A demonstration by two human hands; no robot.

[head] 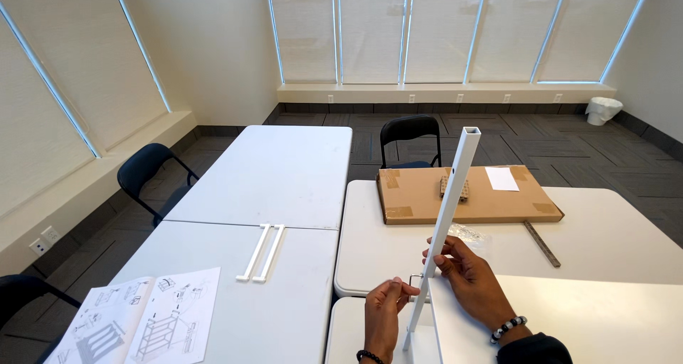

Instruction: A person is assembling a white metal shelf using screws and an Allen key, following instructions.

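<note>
A long white square metal post stands tilted in front of me, its open top end up. My right hand grips the post around its lower part. My left hand pinches a small metal L-shaped key against the post's left side. A white panel lies at the post's foot on the near right table.
Two short white bars and an open booklet of assembly drawings lie on the left table. A flat cardboard box with a sheet of paper, a clear bag and a dark metal strip sit on the right table. Black chairs stand around.
</note>
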